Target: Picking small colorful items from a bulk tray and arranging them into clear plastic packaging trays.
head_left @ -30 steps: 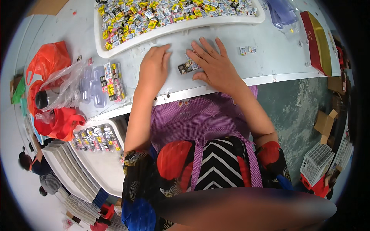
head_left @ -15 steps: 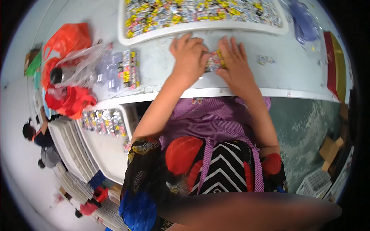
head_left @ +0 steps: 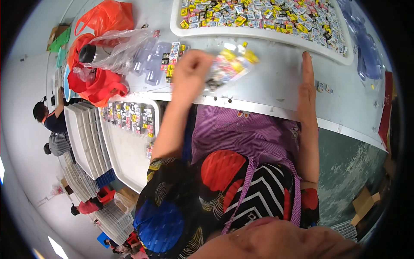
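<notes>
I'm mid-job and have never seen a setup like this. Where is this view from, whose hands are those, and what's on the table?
There's no machine here, just a person's two bare hands. The view comes from a wide fisheye camera on their head, looking down, so straight edges bend near the rim.

The left hand holds a pack of small coloured pieces, blurred in the picture. The right hand appears edge-on, with nothing visible in it, beside two loose pieces.

On the table, a white tray holds many similar pieces. Toward the left are clear plastic shells and a red bag.
</notes>
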### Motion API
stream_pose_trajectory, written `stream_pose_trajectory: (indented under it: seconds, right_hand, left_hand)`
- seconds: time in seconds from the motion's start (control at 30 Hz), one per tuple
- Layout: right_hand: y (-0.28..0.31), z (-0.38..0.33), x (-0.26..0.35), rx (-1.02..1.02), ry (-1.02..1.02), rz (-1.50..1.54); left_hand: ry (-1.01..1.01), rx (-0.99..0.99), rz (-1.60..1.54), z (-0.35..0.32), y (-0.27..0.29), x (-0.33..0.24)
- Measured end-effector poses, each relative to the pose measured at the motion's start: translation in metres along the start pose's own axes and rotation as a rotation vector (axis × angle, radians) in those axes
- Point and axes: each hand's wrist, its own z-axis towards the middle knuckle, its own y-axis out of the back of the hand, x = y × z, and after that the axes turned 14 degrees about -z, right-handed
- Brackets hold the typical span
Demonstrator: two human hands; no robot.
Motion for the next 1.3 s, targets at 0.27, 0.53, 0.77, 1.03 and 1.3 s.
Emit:
stream_pose_trajectory:
  seconds: [0.27, 0.53, 0.77, 1.03, 1.3]
  right_hand:
    - [0.004, 0.000, 0.001, 0.004, -0.024, 0.024]
    - [0.003, -0.003, -0.007, 0.035, 0.011, -0.050]
    - [0.004, -0.005, -0.012, 0.056, 0.073, 0.000]
    - [0.011, -0.014, -0.018, 0.011, 0.065, -0.017]
    - [-0.001, -0.013, 0.028, -0.123, 0.065, -0.169]
  left_hand:
    - [-0.052, -0.468, -0.012, -0.003, 0.102, 0.018]
    - [-0.218, -0.475, 0.503, 0.004, 0.111, 0.035]
    - [-0.177, -0.180, 0.925, 0.019, 0.155, 0.042]
    - [0.127, -0.449, 0.605, 0.027, 0.165, 0.059]
    - [0.057, -0.155, -0.232, -0.031, 0.076, -0.022]
